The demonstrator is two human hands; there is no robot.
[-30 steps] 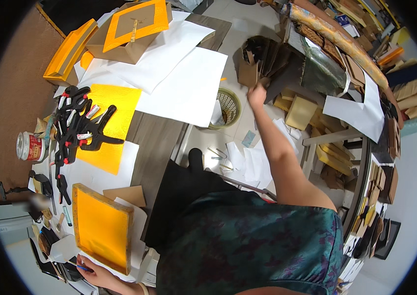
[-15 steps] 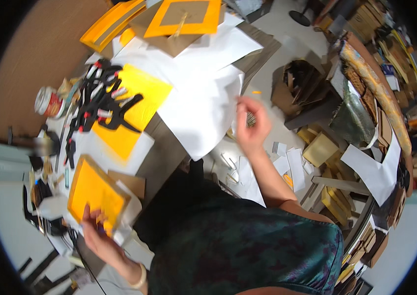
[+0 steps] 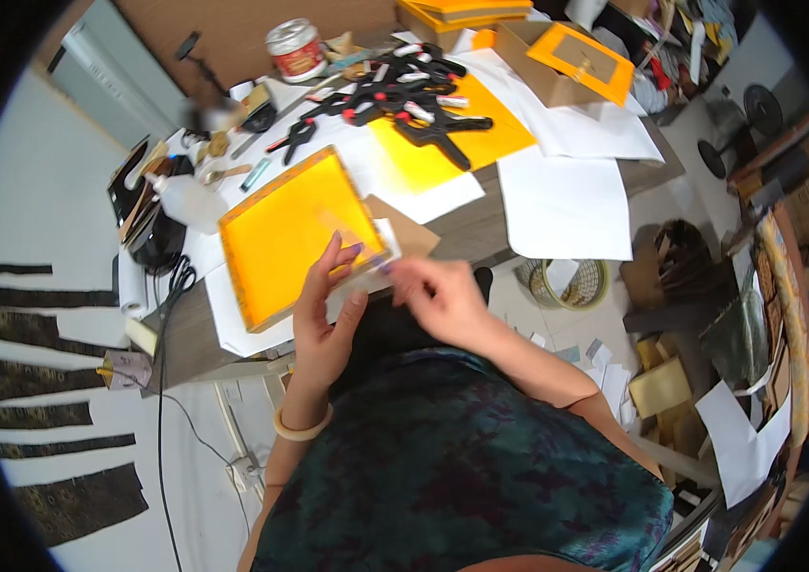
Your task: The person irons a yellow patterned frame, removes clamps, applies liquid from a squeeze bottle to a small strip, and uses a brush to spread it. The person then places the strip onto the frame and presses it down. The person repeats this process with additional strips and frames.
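My left hand (image 3: 321, 315) is held over the near right corner of a shallow yellow tray with raised edges (image 3: 290, 229). Its thumb and fingers are apart and nothing shows in them; a pale bangle (image 3: 303, 432) is on the wrist. Close by on the right, my right hand (image 3: 444, 300) has curled fingers, smeared by motion, so their grip is unclear. The tray lies on white paper at the table's near edge. Beside it a piece of brown board (image 3: 404, 225) sticks out, and several black spring clamps (image 3: 414, 105) lie heaped on a yellow sheet (image 3: 490, 143).
Behind the clamps stands a red-and-white jar (image 3: 296, 52). A yellow-and-brown box (image 3: 566, 71) sits at the back right. Left of the tray are a white squeeze bottle (image 3: 190, 202) and black scissors (image 3: 178, 278). On the floor, a woven wastebasket (image 3: 581, 283) stands below a hanging white sheet (image 3: 566, 205).
The view has swung toward the left. My right hand has come from beside the white sheet, above the floor, to near my left hand. The left hand remains by the yellow tray.
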